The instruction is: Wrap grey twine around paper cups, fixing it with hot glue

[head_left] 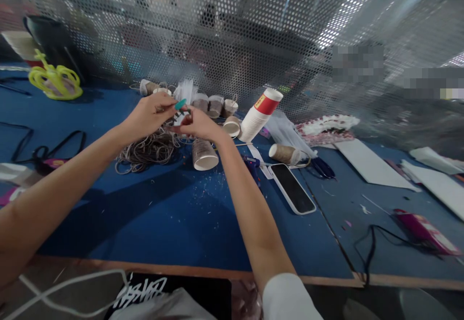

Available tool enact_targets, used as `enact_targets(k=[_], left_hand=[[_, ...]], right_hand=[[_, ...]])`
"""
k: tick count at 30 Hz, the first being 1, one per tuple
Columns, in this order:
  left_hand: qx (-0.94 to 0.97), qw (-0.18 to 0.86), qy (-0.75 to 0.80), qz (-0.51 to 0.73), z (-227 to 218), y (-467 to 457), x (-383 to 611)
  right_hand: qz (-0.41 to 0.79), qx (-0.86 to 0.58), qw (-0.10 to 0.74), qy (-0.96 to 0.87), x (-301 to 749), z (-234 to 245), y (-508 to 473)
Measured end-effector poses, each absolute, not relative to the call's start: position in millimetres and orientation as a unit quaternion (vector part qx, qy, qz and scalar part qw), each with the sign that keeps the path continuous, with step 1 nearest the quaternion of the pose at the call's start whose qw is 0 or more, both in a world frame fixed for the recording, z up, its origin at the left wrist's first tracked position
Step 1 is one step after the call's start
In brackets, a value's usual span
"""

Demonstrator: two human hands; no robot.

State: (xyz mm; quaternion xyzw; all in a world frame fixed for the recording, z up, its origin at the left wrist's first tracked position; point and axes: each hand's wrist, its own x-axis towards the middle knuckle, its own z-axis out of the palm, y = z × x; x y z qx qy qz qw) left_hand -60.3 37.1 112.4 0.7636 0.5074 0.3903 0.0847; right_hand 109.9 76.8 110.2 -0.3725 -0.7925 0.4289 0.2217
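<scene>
Both my hands are close together above the back of the blue table. The fingers of my left hand (pixel 154 112) are pinched at a small teal oval piece (pixel 180 104), whose kind I cannot make out. Right beside it, my right hand (pixel 200 124) has its fingers bent together around something dark and thin that is mostly hidden. Below my left hand lies a tangled heap of grey-brown cord (pixel 148 152). Under my right hand a paper cup wrapped in brown cord (pixel 204 155) lies tipped, its white mouth facing me.
Several cord-wrapped cups (pixel 215 106) line the mesh screen (pixel 232 35). A leaning stack of white paper cups (pixel 253 123) stands right of them. A phone (pixel 293 188), a blue glue gun (pixel 252 165) and another wrapped cup (pixel 284 153) lie to the right; a yellow crown-shaped object (pixel 55 82) stands far left.
</scene>
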Motion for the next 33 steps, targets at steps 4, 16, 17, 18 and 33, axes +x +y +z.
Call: enact_targets(k=[4, 16, 17, 18, 33], left_hand=[[0.743, 0.038, 0.524, 0.416, 117, 31, -63], [0.685, 0.089, 0.721, 0.048, 113, 29, -72], [0.687, 0.082, 0.720, 0.054, 113, 30, -74], [0.689, 0.070, 0.718, 0.065, 114, 30, -76], [0.682, -0.064, 0.614, 0.391, 139, 11, -66]], right_hand=[[0.459, -0.417, 0.260, -0.740, 95, 106, 76], [0.316, -0.479, 0.091, -0.814, 129, 128, 70], [0.286, -0.487, 0.127, -0.816, 130, 131, 69], [0.260, -0.496, 0.161, -0.813, 132, 135, 68], [0.231, -0.438, 0.190, -0.848, 117, 132, 62]])
